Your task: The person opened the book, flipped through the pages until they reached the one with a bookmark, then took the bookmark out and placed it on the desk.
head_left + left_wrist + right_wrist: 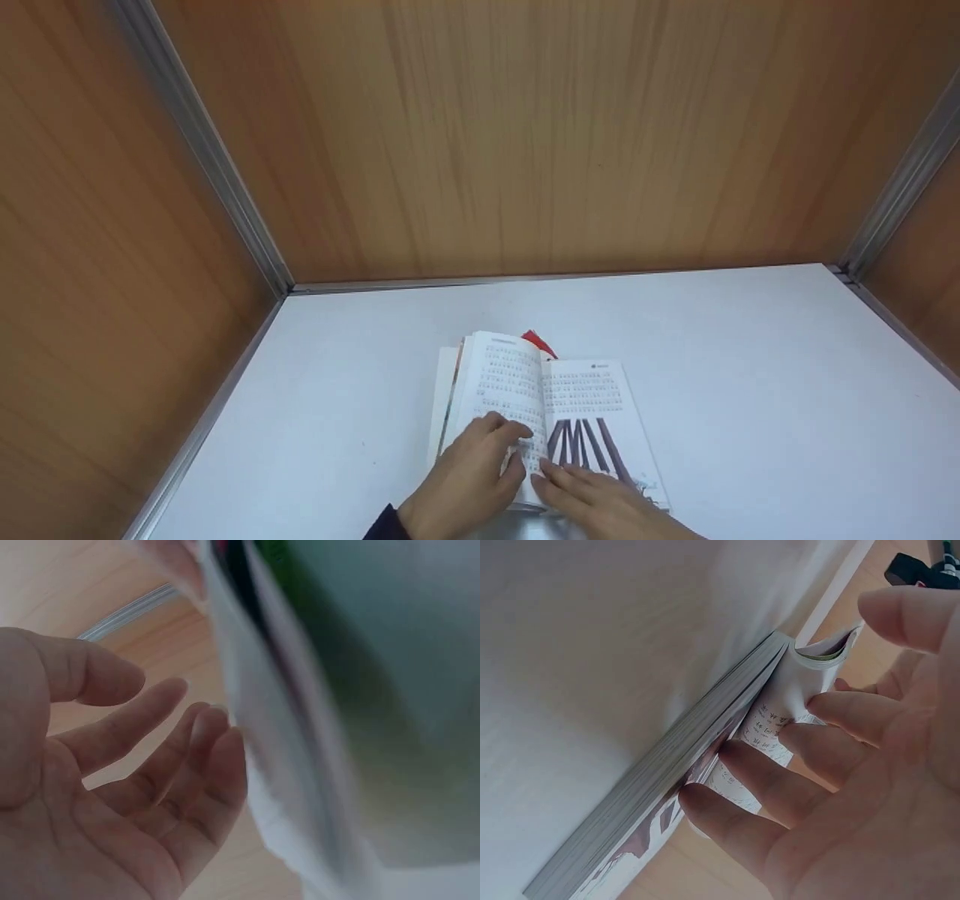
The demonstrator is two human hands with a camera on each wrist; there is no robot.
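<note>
Holding an open book flat on the white table, near front edge, both hands at its near end. Left hand on the left-hand page, fingers bent over the page edge beside the gutter, touching paper; wrist view shows those fingers loosely extended, not clenched, page block blurred just right of them. Right hand flat on the right-hand page over the dark striped illustration, fingers straight and pressing the sheet, nothing pinched. Spine running near-to-far, away from the body; turned pages bulging up on the left side. Gutter sitting between the two hands, left fingertips nearer to it. Red cover corner poking out at far end. Beyond: wood-grain back wall, metal corner trim.
</note>
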